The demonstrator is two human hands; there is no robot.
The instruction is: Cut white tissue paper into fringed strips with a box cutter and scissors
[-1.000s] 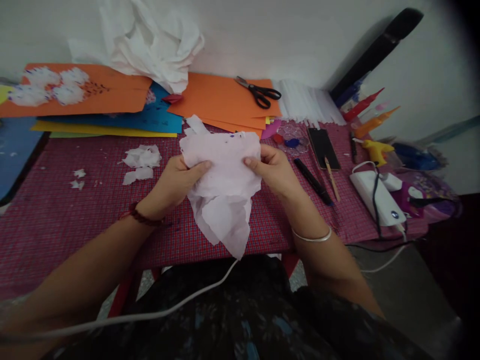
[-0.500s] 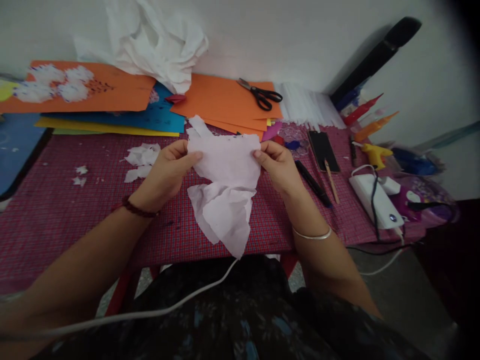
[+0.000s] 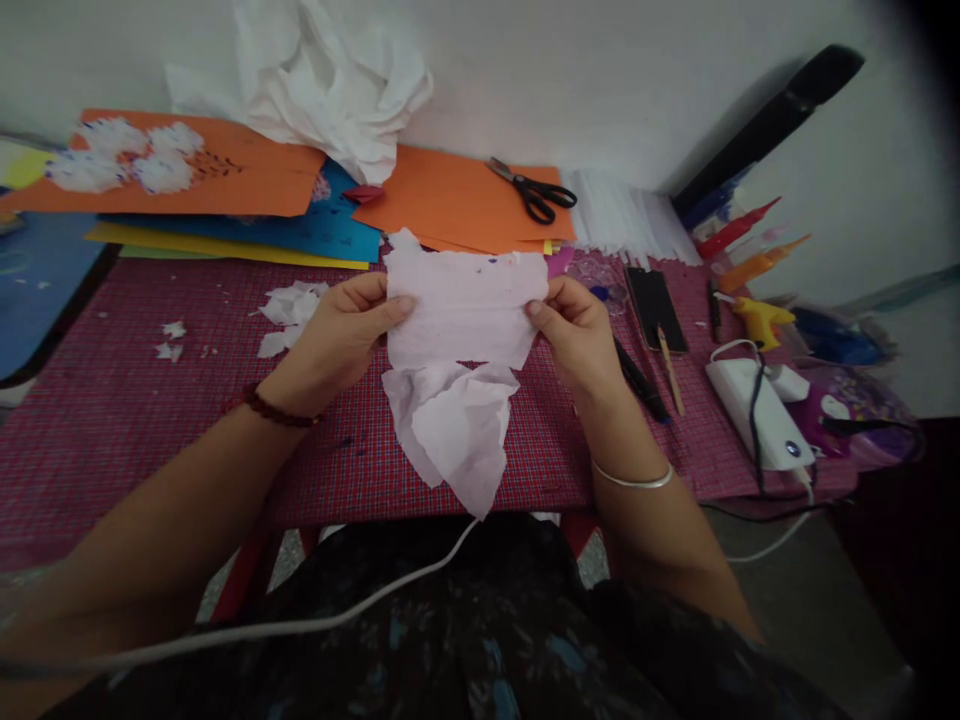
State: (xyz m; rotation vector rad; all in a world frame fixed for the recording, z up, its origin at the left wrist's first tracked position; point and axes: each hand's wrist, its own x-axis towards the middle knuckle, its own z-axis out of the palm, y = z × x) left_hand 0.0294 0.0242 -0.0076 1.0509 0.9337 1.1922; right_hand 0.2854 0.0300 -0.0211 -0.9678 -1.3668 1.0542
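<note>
Between my hands a white piece of tissue paper (image 3: 466,305) is stretched out flat, its edges torn and a few blue specks along the top. My left hand (image 3: 352,325) pinches its left edge with the thumb on top. At the right edge my right hand (image 3: 574,325) grips it the same way. Just below, a crumpled white tissue piece (image 3: 461,425) lies on the checked cloth (image 3: 330,470) near the table's front edge. Torn tissue scraps (image 3: 291,310) are left of my left hand.
Behind lie black scissors (image 3: 536,193) on orange paper (image 3: 442,195) and a big crumpled tissue (image 3: 337,90). To the right are a marker (image 3: 643,382), a black phone (image 3: 657,310), a yellow glue gun (image 3: 763,322) and a white power bank (image 3: 761,410) with cables. An orange sheet with white flowers (image 3: 202,165) is at left.
My hands have drawn apart, spreading the tissue paper wider and flatter. It has lifted clear of the crumpled piece below, which stays put. The view has shifted slightly.
</note>
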